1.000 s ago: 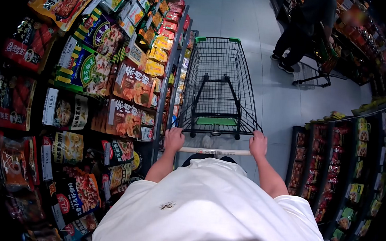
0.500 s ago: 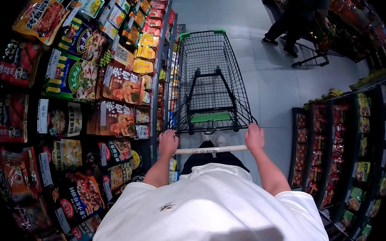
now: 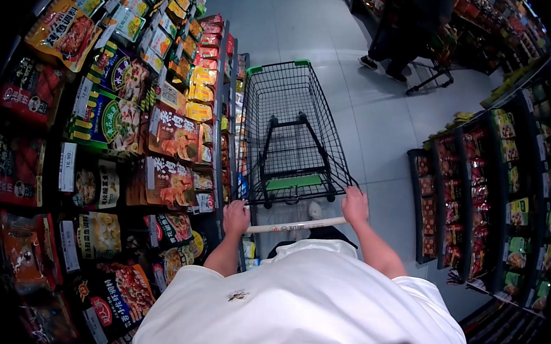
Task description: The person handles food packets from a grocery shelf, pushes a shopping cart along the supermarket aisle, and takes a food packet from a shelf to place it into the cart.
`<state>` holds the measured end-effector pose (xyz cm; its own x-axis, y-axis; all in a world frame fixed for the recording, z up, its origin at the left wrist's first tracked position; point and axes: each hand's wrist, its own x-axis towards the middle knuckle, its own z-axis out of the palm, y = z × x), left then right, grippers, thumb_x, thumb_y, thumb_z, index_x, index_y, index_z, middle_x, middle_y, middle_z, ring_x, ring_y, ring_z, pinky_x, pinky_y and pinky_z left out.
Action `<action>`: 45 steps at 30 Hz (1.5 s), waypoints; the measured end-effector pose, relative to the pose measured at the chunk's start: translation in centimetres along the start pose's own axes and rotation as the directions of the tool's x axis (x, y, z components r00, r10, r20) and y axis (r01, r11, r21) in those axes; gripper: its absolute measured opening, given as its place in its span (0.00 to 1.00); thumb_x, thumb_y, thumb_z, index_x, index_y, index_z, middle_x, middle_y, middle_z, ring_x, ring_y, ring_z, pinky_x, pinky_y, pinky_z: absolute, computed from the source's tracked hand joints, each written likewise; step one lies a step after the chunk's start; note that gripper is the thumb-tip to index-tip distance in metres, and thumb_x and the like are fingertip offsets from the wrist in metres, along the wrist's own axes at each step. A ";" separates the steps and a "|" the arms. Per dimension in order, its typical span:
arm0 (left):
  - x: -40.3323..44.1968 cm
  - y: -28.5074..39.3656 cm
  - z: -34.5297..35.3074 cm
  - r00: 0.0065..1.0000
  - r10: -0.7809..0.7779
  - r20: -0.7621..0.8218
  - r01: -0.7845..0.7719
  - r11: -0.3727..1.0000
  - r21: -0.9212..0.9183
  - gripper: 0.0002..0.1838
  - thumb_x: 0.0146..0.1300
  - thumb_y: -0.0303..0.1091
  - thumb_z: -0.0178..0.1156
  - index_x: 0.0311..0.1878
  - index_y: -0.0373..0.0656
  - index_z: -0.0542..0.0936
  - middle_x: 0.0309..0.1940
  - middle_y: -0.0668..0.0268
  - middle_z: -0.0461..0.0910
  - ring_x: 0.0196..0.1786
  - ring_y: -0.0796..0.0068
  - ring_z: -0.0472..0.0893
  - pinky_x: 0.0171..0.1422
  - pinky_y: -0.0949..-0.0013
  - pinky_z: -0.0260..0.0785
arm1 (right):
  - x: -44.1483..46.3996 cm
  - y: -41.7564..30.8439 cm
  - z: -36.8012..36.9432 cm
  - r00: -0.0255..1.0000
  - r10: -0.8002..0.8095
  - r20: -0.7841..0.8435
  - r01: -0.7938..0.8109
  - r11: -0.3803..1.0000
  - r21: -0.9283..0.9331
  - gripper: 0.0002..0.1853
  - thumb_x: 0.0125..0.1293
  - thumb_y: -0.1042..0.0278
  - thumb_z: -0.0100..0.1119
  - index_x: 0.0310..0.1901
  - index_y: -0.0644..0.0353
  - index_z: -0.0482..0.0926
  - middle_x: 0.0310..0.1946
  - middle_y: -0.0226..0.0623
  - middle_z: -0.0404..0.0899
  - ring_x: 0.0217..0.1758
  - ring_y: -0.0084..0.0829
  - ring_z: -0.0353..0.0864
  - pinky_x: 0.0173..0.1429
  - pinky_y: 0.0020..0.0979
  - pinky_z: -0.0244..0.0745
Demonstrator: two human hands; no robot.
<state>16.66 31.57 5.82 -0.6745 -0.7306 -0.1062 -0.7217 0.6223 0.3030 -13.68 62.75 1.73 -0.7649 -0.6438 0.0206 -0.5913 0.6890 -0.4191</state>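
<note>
A black wire shopping cart with green corner pieces stands in front of me, nothing visible in its basket. Its pale handle bar runs across just ahead of my white shirt. At the bar's left end, my left hand is closed around it. My right hand grips the opposite end, beside the cart's rear corner. A green panel lies at the near end of the basket. The undersides of my fingers are hidden.
Close on the left rises a shelf of packaged foods with price tags. Several dark racks of packets stand at the right. Farther up the aisle, a person in dark clothes is beside another cart. Grey tiled floor lies between.
The cart and my hands sit slightly lower and more to the left in view. My feet have shifted in a step. The other person appears farther left.
</note>
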 end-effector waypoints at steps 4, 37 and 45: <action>-1.6 -1.1 0.0 0.998 0.040 -0.044 -0.040 0.999 0.000 0.13 0.66 0.32 0.61 0.51 0.43 0.86 0.54 0.58 0.85 0.63 0.56 0.81 0.76 0.50 0.63 | -2.4 -0.8 0.1 1.000 0.001 -0.020 -0.001 1.000 -0.008 0.16 0.65 0.70 0.59 0.53 0.60 0.85 0.60 0.40 0.85 0.67 0.39 0.80 0.71 0.42 0.70; -6.4 -4.3 -0.4 0.998 0.046 -0.030 -0.046 0.999 -0.013 0.16 0.69 0.36 0.60 0.56 0.44 0.87 0.58 0.60 0.86 0.69 0.60 0.78 0.82 0.48 0.58 | -8.0 -2.4 1.9 0.999 0.018 -0.030 -0.019 0.999 -0.029 0.16 0.65 0.71 0.58 0.54 0.59 0.84 0.59 0.40 0.85 0.64 0.43 0.81 0.71 0.43 0.71; -6.1 -4.2 -0.6 0.999 0.047 -0.012 -0.047 0.999 -0.001 0.16 0.68 0.35 0.59 0.55 0.43 0.87 0.57 0.60 0.86 0.67 0.60 0.78 0.80 0.48 0.60 | -7.9 -2.5 1.8 1.000 0.010 -0.029 -0.011 0.999 -0.044 0.15 0.66 0.70 0.58 0.54 0.58 0.84 0.59 0.39 0.85 0.65 0.41 0.81 0.70 0.43 0.71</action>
<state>23.90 33.26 5.72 -0.7058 -0.7038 -0.0807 -0.6890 0.6556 0.3089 -5.65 65.52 0.97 -0.7777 -0.6273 0.0424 -0.5934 0.7101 -0.3789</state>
